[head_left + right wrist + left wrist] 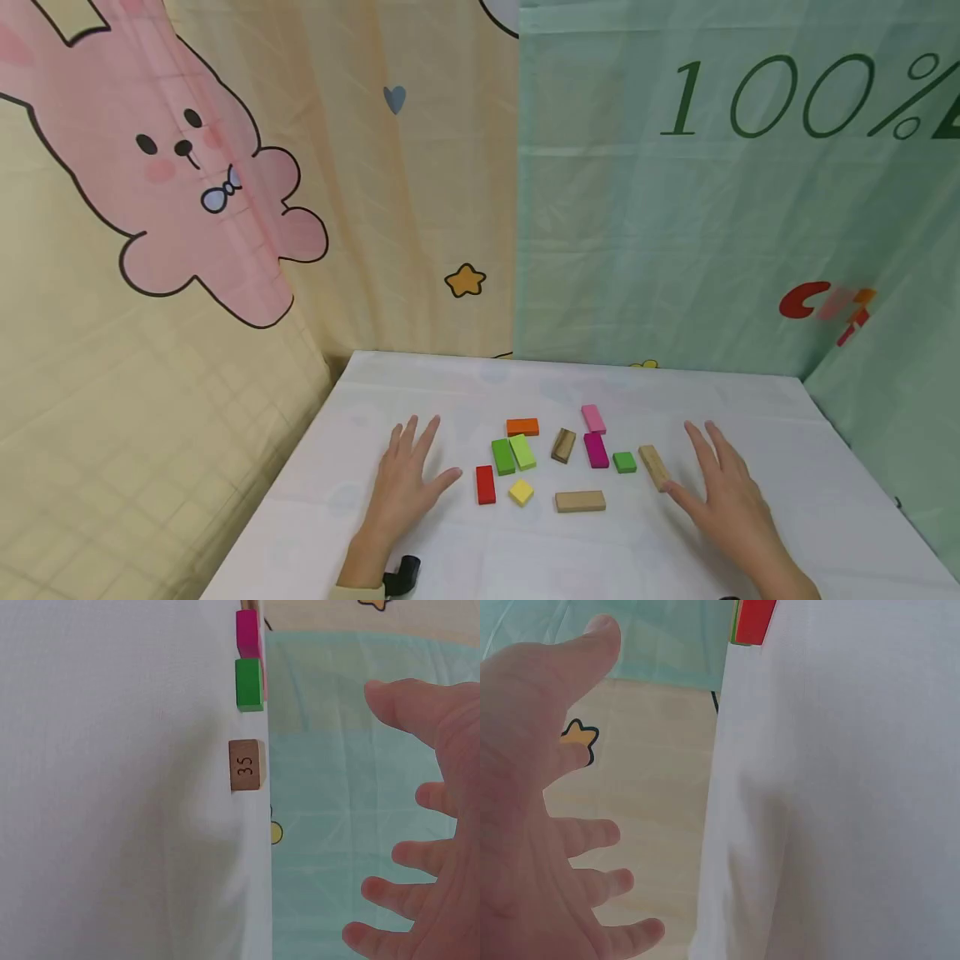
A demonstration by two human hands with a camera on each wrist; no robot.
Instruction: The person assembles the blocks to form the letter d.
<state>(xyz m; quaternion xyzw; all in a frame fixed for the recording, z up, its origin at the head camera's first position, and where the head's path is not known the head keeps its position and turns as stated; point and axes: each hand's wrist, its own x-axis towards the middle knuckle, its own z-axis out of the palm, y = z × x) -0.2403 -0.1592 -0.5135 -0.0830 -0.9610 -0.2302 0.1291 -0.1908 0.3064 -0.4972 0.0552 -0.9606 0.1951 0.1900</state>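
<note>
My left hand (402, 492) hovers over the table's left side, fingers spread, holding nothing. Nearest to it lies a red block (486, 485). My right hand (731, 504) is on the right, fingers spread, its thumb tip overlapping a natural wood block (653, 467) in the head view. In the right wrist view that wood block (244, 765) shows "35" on its end, apart from the hand. Between the hands lie a green block (503, 457), a lime block (522, 452), a yellow block (521, 492), a magenta block (596, 450) and a small green block (625, 462).
Farther back lie an orange block (522, 427) and a pink block (593, 418). A brown wood block (563, 446) sits mid-group, another wood block (580, 502) in front. The white-covered table (450, 558) ends before the printed curtains (637, 250).
</note>
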